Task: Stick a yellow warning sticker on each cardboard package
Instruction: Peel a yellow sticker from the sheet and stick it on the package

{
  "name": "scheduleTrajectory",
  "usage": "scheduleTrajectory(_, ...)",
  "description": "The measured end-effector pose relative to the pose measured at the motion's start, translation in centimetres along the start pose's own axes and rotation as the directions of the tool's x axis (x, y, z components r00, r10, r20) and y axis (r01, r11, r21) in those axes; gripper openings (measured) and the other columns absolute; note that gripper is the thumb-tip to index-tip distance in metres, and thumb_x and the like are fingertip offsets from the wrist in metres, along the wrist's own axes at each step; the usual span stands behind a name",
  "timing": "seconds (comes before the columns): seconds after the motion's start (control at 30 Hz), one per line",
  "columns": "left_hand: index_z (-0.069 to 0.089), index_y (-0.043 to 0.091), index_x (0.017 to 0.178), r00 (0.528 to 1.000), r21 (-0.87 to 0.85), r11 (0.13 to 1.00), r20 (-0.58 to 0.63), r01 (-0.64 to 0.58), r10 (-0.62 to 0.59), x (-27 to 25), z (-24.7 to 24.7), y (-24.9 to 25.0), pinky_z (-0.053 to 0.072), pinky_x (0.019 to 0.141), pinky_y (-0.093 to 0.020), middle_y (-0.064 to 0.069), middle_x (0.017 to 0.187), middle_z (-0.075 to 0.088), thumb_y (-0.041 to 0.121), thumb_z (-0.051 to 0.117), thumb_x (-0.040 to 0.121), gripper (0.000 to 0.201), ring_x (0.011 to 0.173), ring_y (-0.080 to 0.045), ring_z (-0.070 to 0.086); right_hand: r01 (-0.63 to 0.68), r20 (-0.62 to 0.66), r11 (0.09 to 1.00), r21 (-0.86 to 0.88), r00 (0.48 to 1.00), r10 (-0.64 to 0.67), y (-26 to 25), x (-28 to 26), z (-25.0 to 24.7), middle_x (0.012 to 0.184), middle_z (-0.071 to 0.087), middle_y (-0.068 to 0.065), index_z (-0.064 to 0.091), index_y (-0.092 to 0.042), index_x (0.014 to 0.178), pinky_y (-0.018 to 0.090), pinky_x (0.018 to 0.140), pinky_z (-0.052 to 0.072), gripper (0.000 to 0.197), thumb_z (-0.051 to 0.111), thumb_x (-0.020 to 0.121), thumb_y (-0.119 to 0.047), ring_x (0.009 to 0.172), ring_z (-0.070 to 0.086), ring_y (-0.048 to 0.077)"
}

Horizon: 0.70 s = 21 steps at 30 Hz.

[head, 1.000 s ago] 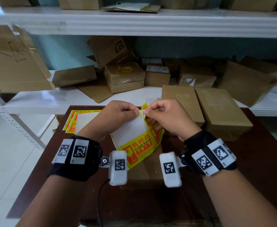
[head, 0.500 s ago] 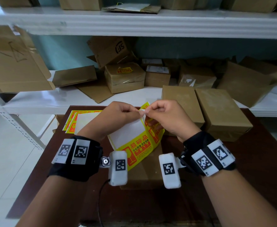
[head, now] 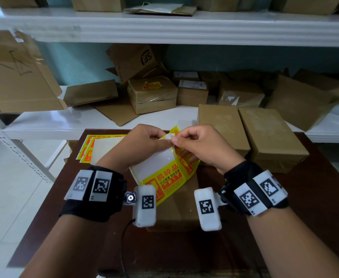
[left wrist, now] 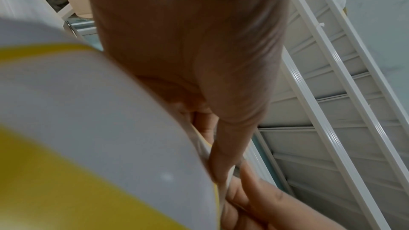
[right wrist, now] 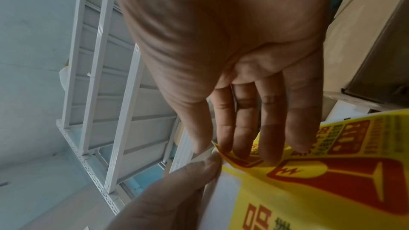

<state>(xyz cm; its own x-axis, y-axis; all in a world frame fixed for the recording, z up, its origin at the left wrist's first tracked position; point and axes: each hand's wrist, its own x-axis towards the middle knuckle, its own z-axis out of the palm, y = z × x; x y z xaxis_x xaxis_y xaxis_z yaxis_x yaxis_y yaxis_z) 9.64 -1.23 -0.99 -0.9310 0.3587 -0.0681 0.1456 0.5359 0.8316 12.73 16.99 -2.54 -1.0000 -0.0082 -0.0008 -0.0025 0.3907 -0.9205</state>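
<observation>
A yellow warning sticker sheet [head: 165, 175] with red print and a white back hangs in the air above a cardboard package [head: 176, 209] on the dark table. My left hand [head: 144, 144] pinches the sheet's top corner on the white backing side. My right hand [head: 196, 145] pinches the same corner from the right, thumb and forefinger on the yellow layer [right wrist: 309, 172]. In the left wrist view the white backing [left wrist: 99, 120] curves under my thumb [left wrist: 223, 155]. Two more packages [head: 222, 127] [head: 270, 135] lie side by side at the table's back right.
A stack of sticker sheets [head: 98, 147] lies at the table's back left. Behind the table runs a white shelf [head: 64, 123] with several cardboard boxes, one [head: 152, 93] bearing a yellow sticker. An upper shelf [head: 184, 29] holds more boxes.
Both hands stay pinched on the sheet's top corner. The sheet has shifted slightly and its corner looks a little more parted.
</observation>
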Motion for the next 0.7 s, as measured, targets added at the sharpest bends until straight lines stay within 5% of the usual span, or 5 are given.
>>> scheduleTrajectory(0.2,0.076,0.018,0.088,1.0,-0.005,1.0,0.008,-0.002,0.002,0.12,0.0,-0.2,0.045,0.062,-0.028,-0.018,0.089,0.074,0.032,0.073,0.089,0.015,0.067,-0.016,0.06,0.022,0.011,0.999,-0.036,1.0,-0.021,0.7,0.42,0.12,0.065,0.061,-0.006,0.076,-0.018,0.083,0.031,0.065,0.05,0.017,0.082,0.083,-0.034,0.068,0.059,0.009)
scheduleTrajectory(0.7,0.076,0.021,0.087,0.999,0.029,0.999,0.026,-0.025,0.025,0.32,-0.14,-0.36,0.045,0.057,-0.023,-0.015,0.088,0.074,0.033,0.071,0.091,0.014,0.065,-0.012,0.059,0.051,0.003,0.994,-0.095,0.999,-0.051,0.65,0.39,0.02,0.071,0.065,-0.002,0.075,-0.017,0.078,0.043,0.073,0.058,0.025,0.08,0.083,-0.041,0.072,0.061,0.012)
